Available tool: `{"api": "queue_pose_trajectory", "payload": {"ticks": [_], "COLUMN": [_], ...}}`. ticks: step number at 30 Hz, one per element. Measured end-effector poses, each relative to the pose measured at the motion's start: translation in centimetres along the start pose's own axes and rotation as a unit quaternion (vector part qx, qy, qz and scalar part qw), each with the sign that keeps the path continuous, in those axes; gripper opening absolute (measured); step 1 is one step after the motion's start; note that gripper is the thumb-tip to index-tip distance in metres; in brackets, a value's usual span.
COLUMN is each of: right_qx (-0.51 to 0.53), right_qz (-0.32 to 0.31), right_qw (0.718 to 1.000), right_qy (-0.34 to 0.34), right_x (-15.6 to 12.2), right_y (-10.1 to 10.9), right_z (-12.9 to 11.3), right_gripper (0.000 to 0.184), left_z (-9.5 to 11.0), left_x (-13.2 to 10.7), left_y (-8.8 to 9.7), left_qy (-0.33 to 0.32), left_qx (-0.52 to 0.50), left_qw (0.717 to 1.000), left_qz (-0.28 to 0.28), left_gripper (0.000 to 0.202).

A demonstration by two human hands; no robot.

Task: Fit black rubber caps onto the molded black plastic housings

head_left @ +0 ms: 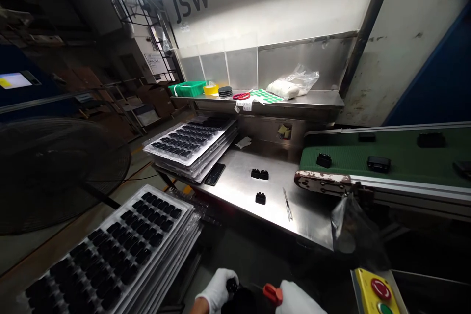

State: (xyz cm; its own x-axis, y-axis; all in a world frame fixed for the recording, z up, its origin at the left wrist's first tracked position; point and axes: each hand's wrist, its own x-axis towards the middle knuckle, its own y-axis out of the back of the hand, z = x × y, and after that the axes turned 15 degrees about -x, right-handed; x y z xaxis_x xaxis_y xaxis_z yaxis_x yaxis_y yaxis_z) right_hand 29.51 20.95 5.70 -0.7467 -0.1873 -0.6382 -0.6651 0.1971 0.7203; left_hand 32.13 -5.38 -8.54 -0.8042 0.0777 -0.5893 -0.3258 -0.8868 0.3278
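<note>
At the bottom of the view, my left hand (218, 290), in a white glove, is closed around a small black plastic part (231, 284). To its right, my white-gloved right hand (299, 299) grips a tool with an orange-red handle (273, 294). Its thin tip points toward the black part; the exact kind of tool is unclear. Dark shadow hides the area between the hands. Ahead on the steel table (235, 201) lie a pair of black parts (259, 174), a single black part (260, 198) and a slim silver craft knife (287, 204).
Stacked trays of black parts stand at left (121, 235) and on the table (187, 142), beside a phone (215, 174). A green conveyor (405, 157) carries several black parts at right. A shelf (312, 99) holds red scissors (241, 96). A yellow emergency-stop box (364, 287) is nearby.
</note>
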Motion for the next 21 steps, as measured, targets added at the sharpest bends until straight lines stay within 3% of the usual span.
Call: {"api": "queue_pose_trajectory", "payload": {"ticks": [4, 9, 14, 18, 21], "right_qx": [-0.004, -0.035, -0.057, -0.055, -0.055], "right_qz": [-0.023, -0.033, -0.03, -0.042, -0.048], "right_qw": [0.999, 0.995, 0.995, 0.995, 0.994], "right_qy": [0.047, 0.084, 0.074, 0.074, 0.081], "right_x": [0.6, 0.8, 0.7, 0.3, -0.1], "right_y": [-1.8, -2.8, -2.7, -2.8, -2.9], "right_z": [1.6, 1.8, 1.9, 2.2, 2.0], "right_gripper": [0.016, 0.014, 0.02, 0.026, 0.032], "left_z": [-1.1, -2.3, -2.1, -1.8, -1.8], "left_x": [0.0, 0.1, 0.1, -1.5, -2.7], "left_y": [-0.8, -2.5, -2.5, -1.9, -1.7], "left_qy": [0.024, 0.081, 0.064, 0.055, 0.062], "left_qx": [-0.034, -0.093, -0.204, -0.347, -0.474], "left_qw": [0.999, 0.992, 0.977, 0.936, 0.878], "left_qz": [0.004, 0.006, 0.019, -0.001, 0.007], "left_gripper": [0.018, 0.02, 0.012, 0.007, 0.012]}}
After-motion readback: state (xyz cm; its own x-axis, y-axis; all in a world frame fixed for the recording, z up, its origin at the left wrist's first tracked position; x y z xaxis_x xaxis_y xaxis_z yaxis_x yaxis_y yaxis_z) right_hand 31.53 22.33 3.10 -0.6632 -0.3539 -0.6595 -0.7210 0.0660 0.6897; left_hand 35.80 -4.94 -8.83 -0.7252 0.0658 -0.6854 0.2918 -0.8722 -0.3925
